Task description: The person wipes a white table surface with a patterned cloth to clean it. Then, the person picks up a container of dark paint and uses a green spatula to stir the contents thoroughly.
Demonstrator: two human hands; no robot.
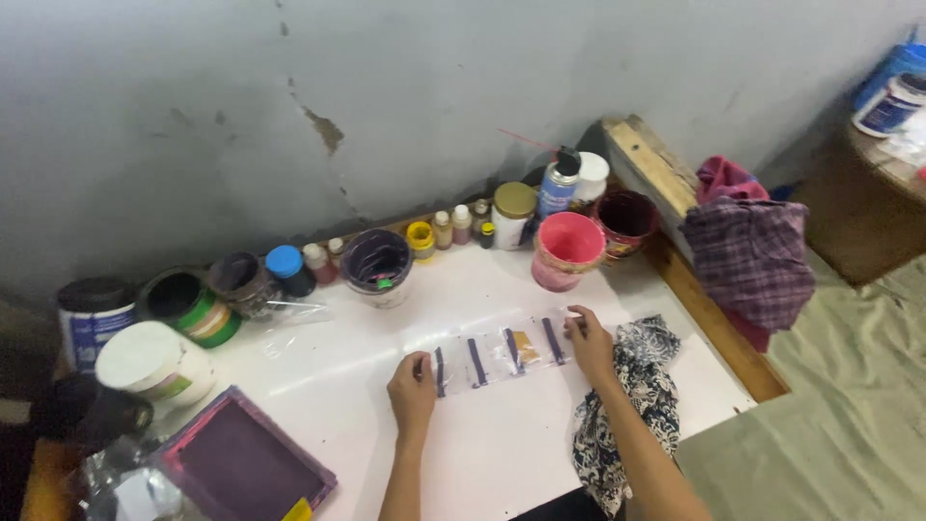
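On the white table (pixel 318 371) lies a clear plastic strip (pixel 497 353) with several dark purple bars and one small orange patch. My left hand (pixel 413 391) presses on its left end, fingers curled down. At the strip's right end rests my right hand (pixel 590 342), fingertips flat on the plastic. Both hands pin the strip to the table top.
Paint pots and small bottles line the wall: a pink tub (pixel 567 251), a purple-stained tub (pixel 377 265), a green-rimmed can (pixel 188 304), a white tub (pixel 154 362). A purple-framed printing screen (pixel 241 463) lies front left. A patterned rag (pixel 632 405) lies beside my right arm; checked cloth (pixel 752 256) hangs right.
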